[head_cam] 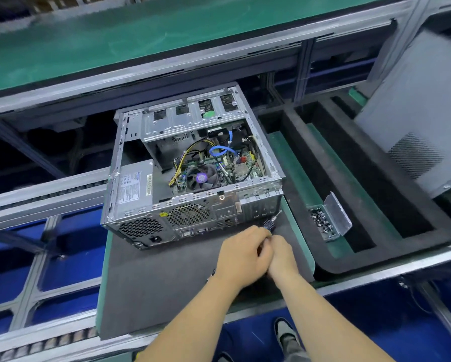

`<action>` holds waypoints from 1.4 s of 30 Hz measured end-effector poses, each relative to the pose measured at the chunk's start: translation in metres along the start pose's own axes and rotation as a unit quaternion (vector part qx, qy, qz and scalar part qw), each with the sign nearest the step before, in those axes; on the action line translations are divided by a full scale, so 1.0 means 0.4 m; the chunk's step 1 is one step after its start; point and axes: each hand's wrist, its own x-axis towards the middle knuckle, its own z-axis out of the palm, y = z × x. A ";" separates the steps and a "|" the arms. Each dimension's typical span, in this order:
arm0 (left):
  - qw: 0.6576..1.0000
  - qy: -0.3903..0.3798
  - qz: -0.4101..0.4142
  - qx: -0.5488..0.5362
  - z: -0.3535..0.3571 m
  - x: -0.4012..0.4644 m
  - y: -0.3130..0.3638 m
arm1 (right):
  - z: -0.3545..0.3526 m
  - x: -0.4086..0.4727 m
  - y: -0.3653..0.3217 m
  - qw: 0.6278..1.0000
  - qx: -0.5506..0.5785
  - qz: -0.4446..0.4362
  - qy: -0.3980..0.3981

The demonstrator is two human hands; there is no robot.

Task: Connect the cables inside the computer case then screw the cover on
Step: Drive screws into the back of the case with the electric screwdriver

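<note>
The open grey metal computer case (193, 173) lay on its side on the dark foam-topped surface (153, 283), just ahead of both hands. The left hand (242, 253) and right hand (281, 254) met in one grip, curled round a slim blue-handled screwdriver (270, 222), its long axis slanting up-right toward the case's rear corner. The grey perforated cover panel (412, 121) stood well apart, far right.

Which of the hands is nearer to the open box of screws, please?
The right. The right hand sits on the mat closest to the screw box, which lies to its right; the left hand is on its far side, both gripping the screwdriver.
</note>
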 end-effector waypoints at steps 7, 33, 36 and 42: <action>0.997 -0.059 -0.046 0.015 0.167 0.102 0.102 | -0.225 0.104 0.114 0.977 0.010 -0.015 0.214; 0.982 -0.130 -0.070 0.122 0.316 0.172 0.084 | -0.236 0.427 0.173 0.980 -0.176 -0.054 0.077; 0.982 -0.129 -0.068 0.122 0.316 0.172 0.083 | -0.225 0.423 0.188 0.977 -0.183 -0.060 0.094; 0.981 -0.135 -0.071 0.124 0.315 0.175 0.087 | -0.217 0.439 0.189 0.977 -0.194 -0.052 0.072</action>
